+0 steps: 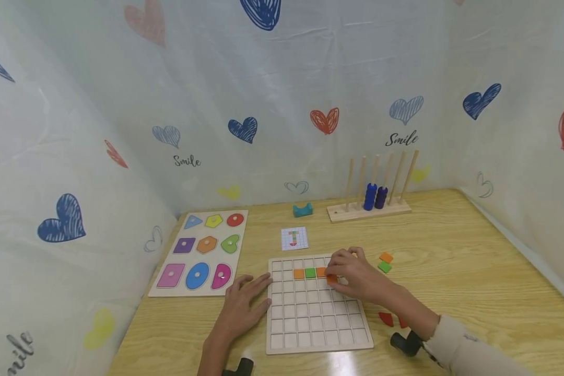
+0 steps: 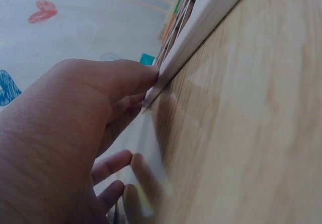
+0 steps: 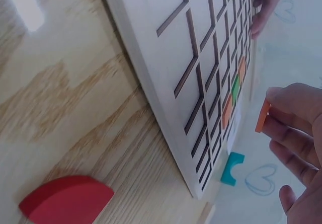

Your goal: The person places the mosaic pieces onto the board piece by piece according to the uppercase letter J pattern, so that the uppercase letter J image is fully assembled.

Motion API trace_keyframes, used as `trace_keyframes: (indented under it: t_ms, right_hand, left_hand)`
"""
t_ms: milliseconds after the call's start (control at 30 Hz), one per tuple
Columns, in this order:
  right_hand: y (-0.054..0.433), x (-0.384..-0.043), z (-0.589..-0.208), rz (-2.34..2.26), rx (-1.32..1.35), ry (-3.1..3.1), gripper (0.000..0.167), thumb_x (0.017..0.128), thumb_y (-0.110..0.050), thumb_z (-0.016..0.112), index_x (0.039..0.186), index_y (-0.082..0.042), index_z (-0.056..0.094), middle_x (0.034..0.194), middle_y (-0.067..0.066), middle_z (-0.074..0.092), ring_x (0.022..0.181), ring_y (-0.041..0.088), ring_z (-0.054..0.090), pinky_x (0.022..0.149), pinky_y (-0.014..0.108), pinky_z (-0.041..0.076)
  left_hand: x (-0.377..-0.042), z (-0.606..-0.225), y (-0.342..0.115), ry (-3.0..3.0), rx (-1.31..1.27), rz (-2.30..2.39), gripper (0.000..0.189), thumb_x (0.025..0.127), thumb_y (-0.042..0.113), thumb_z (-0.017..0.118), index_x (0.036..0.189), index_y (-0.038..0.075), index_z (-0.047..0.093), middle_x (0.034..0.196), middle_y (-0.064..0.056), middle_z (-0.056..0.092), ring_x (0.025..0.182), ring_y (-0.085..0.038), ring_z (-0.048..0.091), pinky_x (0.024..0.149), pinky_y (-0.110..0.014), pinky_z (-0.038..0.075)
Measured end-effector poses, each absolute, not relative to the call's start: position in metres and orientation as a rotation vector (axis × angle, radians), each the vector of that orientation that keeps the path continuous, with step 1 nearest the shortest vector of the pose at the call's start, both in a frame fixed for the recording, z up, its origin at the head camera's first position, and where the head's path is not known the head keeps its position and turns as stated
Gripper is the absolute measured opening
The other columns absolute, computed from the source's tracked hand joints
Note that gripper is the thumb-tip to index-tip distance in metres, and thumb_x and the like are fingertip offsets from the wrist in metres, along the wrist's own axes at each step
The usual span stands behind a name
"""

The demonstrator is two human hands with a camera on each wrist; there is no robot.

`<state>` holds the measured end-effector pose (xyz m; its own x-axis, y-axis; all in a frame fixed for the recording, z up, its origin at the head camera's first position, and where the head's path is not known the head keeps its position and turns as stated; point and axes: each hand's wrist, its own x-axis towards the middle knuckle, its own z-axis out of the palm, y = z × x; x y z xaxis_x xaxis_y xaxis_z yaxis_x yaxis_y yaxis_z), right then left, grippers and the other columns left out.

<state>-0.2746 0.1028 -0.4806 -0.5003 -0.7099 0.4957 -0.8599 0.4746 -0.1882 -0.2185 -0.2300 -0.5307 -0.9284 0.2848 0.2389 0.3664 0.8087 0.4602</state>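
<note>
A pale wooden grid board lies on the table. Along one of its upper rows sit an orange tile, a green tile and another orange tile. Over the board's upper right, my right hand pinches a square orange tile between thumb and fingers, and the right wrist view has this tile raised above the grid. My left hand rests at the board's left edge, its fingers relaxed; in the left wrist view the thumb touches the board's side.
Right of the board lie a loose orange tile, a green tile and red quarter-round pieces. A pattern card, a teal block and a peg rack stand behind. A shape puzzle lies at left.
</note>
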Motion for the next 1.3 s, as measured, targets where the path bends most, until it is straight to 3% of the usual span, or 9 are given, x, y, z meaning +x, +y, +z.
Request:
trace_keyframes:
  t_ms: [867, 1300]
  right_hand:
    - [0.069, -0.281, -0.489, 0.528, 1.339, -2.467, 0.013, 0.083, -0.014, 0.082, 0.095, -0.013, 0.077, 0.092, -0.005, 0.070, 0.099, 0.018, 0.056, 0.087, 0.050, 0.033]
    - [0.059, -0.282, -0.495, 0.456, 1.359, -2.426, 0.013, 0.080, -0.016, 0.083, 0.091, -0.017, 0.077, 0.089, -0.008, 0.070, 0.094, 0.016, 0.055, 0.086, 0.049, 0.035]
  left_hand:
    - [-0.221, -0.534, -0.232, -2.852, -0.517, -0.748, 0.049, 0.093, 0.036, 0.064, 0.141, 0.026, 0.060, 0.148, 0.012, 0.051, 0.134, -0.032, 0.040, 0.105, -0.060, 0.029]
    - [-0.220, -0.533, -0.231, -2.850, -0.520, -0.746, 0.049, 0.094, 0.037, 0.063, 0.142, 0.026, 0.059, 0.149, 0.011, 0.050, 0.134, -0.032, 0.039, 0.105, -0.061, 0.028]
